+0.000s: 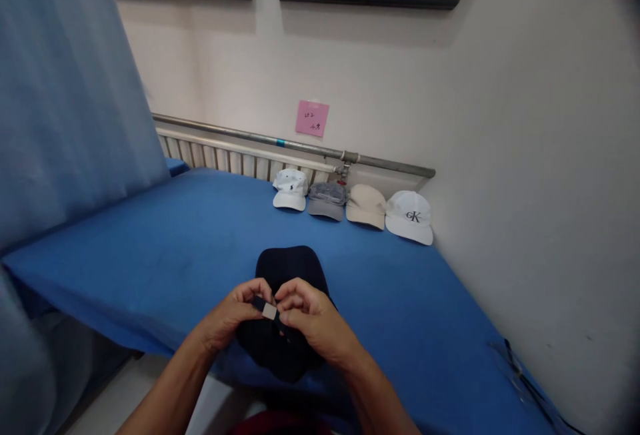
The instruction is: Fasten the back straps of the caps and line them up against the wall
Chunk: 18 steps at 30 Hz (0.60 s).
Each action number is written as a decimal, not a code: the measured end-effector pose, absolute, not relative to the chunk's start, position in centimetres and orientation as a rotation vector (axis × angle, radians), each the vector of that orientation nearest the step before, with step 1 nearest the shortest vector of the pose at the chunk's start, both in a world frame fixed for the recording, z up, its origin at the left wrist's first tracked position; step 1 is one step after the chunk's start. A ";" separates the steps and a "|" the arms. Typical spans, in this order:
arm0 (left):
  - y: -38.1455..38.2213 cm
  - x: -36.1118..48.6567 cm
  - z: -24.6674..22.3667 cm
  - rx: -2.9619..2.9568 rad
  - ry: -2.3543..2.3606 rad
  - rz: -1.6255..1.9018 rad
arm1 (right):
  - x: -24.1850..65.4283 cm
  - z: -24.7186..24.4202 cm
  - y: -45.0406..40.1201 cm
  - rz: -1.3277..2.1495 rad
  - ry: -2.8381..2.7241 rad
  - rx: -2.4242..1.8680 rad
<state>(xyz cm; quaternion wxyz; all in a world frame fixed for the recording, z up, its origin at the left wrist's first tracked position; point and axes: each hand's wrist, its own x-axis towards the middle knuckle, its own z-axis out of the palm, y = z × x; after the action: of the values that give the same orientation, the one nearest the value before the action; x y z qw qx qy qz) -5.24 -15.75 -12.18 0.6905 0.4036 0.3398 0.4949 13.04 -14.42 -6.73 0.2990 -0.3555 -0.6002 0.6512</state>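
Observation:
A dark navy baseball cap (290, 263) lies at the near edge of the blue-covered table, its brim pointing away from me. Across its back runs an adjusting strap with a pale metal buckle (269, 311). My left hand (234, 309) pinches the strap just left of the buckle, thumb below and fingers above. On the other side, my right hand (313, 318) has its thumb and fingers closed at the strap's right part. The fingers partly cover the strap, so how its end is threaded is hidden.
Along the far edge stand a white cap with a small logo (290, 189), a grey cap (327, 201), a beige cap (366, 207) and a white lettered cap (409, 217). Behind are a radiator (220, 155) and pipe. A blue curtain (70, 88) hangs left; dark cables (525, 381) lie right.

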 end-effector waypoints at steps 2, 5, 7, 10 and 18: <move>-15.8 -5.1 -12.1 0.910 0.751 1.107 | 12.8 -6.5 -14.6 1.637 -1.650 -0.952; -15.8 -5.3 -11.6 0.978 0.781 1.120 | 12.8 -6.5 -14.7 1.486 -1.732 -1.010; -16.0 -5.9 -11.3 1.040 0.790 1.123 | 13.0 -6.6 -14.8 1.427 -1.783 -1.020; -16.5 -7.2 -10.4 1.141 0.734 1.054 | 13.4 -6.3 -15.2 1.346 -1.880 -1.005; -18.8 -7.8 -8.7 1.471 0.996 0.908 | 14.6 -3.7 -18.7 1.088 -2.276 -0.972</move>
<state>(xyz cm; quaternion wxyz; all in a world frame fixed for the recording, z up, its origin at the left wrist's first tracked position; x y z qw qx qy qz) -7.77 -18.85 -8.74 0.5424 0.6194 0.4193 0.3825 14.58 -18.68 -3.66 0.2174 -0.3510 -0.8218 0.3927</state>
